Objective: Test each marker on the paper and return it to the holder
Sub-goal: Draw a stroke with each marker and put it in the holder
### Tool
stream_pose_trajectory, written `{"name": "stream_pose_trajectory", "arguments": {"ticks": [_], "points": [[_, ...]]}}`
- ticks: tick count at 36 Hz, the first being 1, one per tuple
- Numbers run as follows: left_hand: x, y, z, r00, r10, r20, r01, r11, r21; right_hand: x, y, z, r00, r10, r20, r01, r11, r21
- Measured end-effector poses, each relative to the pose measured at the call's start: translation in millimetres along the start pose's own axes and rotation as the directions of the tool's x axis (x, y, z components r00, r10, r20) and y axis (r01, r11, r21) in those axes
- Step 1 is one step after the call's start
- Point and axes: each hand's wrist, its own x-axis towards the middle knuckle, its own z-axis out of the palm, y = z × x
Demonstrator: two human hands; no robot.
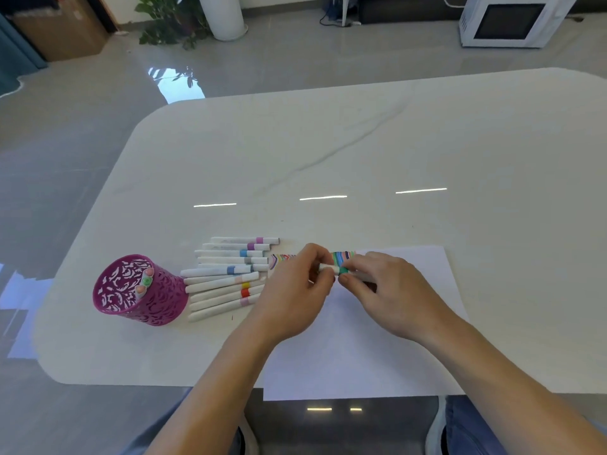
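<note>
A white marker with a green band [338, 269] is held level above the paper [361, 343] between both hands. My left hand [295, 290] pinches its white cap end; my right hand [384, 287] grips the barrel just right of the green band. Coloured test strokes [343, 256] run along the paper's far edge, partly hidden by my fingers. Several white markers [226, 277] with coloured bands lie side by side on the table, left of the paper. The magenta cut-out holder [141, 290] stands further left with three markers inside.
The white marble table [328, 152] has rounded corners, and the paper overhangs its near edge. On the floor beyond stand a potted plant [170, 18], a white appliance [512, 21] and a cardboard box [56, 27]. My knees show below the table.
</note>
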Motion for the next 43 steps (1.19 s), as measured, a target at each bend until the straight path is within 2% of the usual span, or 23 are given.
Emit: {"name": "stream_pose_trajectory", "arguments": {"ticks": [2, 6, 11, 18, 23, 30, 35, 38, 43], "points": [[0, -1, 2, 0.994, 0.079, 0.078, -0.093, 0.977, 0.19, -1, 4, -1, 1.0, 0.0, 0.009, 0.0, 0.998, -0.063], [-1, 2, 8, 0.972, 0.169, 0.161, -0.213, 0.926, 0.311, -5, 10, -1, 1.0, -0.005, 0.03, 0.01, 0.986, -0.164], [2, 8, 13, 0.968, 0.186, 0.166, -0.234, 0.908, 0.347, -9, 14, -5, 0.996, 0.028, 0.085, -0.008, 0.975, -0.224], [5, 16, 14, 0.959, 0.259, 0.118, -0.283, 0.913, 0.295, -12, 21, -10, 0.996, 0.016, 0.089, 0.012, 0.95, -0.312], [6, 18, 11, 0.934, 0.338, 0.117, -0.357, 0.889, 0.286, -14, 20, -20, 0.997, -0.016, 0.075, 0.037, 0.957, -0.287], [6, 16, 14, 0.923, 0.376, 0.088, -0.384, 0.876, 0.29, -16, 21, -19, 0.999, -0.025, 0.041, 0.035, 0.965, -0.259], [10, 9, -1, 0.929, 0.369, -0.038, -0.346, 0.9, 0.265, -13, 31, -24, 0.996, 0.071, -0.054, -0.079, 0.982, -0.173], [13, 4, -6, 0.931, 0.36, -0.05, -0.332, 0.898, 0.287, -10, 33, -28, 0.99, 0.13, -0.061, -0.139, 0.977, -0.162], [16, -7, 5, 0.951, 0.305, -0.047, -0.275, 0.906, 0.321, -9, 31, -26, 0.985, 0.171, -0.032, -0.172, 0.984, -0.04]]}}
